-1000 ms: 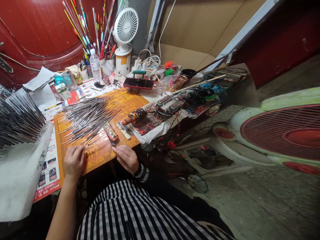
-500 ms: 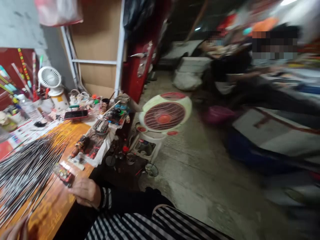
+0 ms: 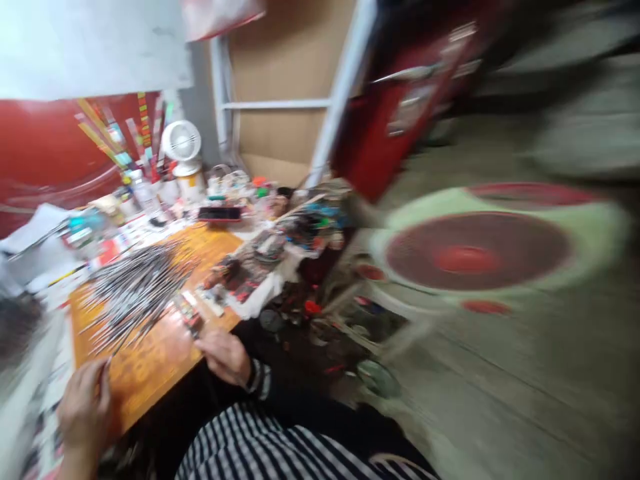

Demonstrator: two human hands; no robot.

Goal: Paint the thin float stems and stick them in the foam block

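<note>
My left hand (image 3: 87,400) is at the near left edge of the orange board (image 3: 150,387), thumb and fingers pinched at the end of a thin dark rod. A loose heap of similar thin rods (image 3: 140,287) lies on the board just beyond it. My right hand (image 3: 225,353) is closed at the board's right edge, its fingertips beside a small red and dark block (image 3: 189,317). Blur hides what those fingers hold. A paper-lined tray with dark and red bits (image 3: 245,287) sits beyond the right hand.
Behind the board are a phone (image 3: 219,214), a small white fan (image 3: 183,141) and several upright coloured strips (image 3: 144,127). To the right, a large green and red fan (image 3: 470,257) stands over the floor. A red door (image 3: 380,140) is at the back.
My view has swung left, so the table and both hands appear further right. The left hand now shows more fully. Both hands keep their closed shape beside the rods and the block.
</note>
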